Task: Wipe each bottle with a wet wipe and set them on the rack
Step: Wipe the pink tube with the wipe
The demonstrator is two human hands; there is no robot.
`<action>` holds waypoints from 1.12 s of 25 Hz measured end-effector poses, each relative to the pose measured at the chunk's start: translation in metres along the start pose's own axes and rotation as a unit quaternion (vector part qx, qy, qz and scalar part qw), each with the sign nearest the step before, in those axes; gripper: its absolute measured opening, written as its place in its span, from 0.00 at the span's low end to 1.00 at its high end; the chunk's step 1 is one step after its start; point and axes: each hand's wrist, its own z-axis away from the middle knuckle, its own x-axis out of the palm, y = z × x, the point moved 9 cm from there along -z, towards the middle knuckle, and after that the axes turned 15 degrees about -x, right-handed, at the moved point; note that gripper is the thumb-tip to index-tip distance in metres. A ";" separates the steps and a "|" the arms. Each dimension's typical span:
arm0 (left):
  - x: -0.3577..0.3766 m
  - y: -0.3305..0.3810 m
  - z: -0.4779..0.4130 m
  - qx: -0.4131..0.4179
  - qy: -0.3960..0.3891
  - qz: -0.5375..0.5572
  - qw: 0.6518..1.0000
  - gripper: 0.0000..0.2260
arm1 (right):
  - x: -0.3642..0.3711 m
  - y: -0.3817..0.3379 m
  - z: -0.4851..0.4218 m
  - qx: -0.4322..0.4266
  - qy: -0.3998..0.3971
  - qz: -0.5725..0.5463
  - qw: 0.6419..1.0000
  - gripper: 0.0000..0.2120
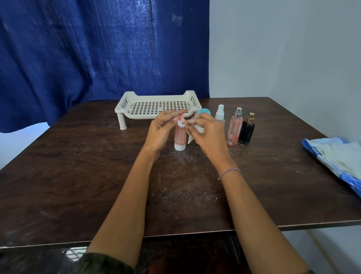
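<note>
A pink spray bottle [179,138] with a white base stands on the table just in front of the rack. My left hand [161,130] holds its top between thumb and fingers. My right hand [207,133] pinches a white wet wipe [193,134] against the bottle's white nozzle. The cream perforated rack [132,105] stands behind on short legs with nothing on it. To the right stand a white-capped spray bottle [219,114], a pink perfume bottle [234,128] and a black bottle with a gold cap [247,132].
A teal round lid [204,111] shows behind my right hand. A blue and white wipe pack [342,165] lies at the table's right edge. Behind the dark wooden table [84,172] hang a blue curtain and a white wall.
</note>
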 end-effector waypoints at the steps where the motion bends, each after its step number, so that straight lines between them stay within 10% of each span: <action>1: 0.000 0.000 0.000 0.001 0.002 0.001 1.000 0.14 | -0.001 0.000 0.000 0.001 0.005 0.005 1.000 0.11; 28: -0.007 0.002 0.000 0.031 0.058 -0.001 0.998 0.12 | 0.025 0.012 0.006 0.045 -0.102 -0.003 0.994 0.11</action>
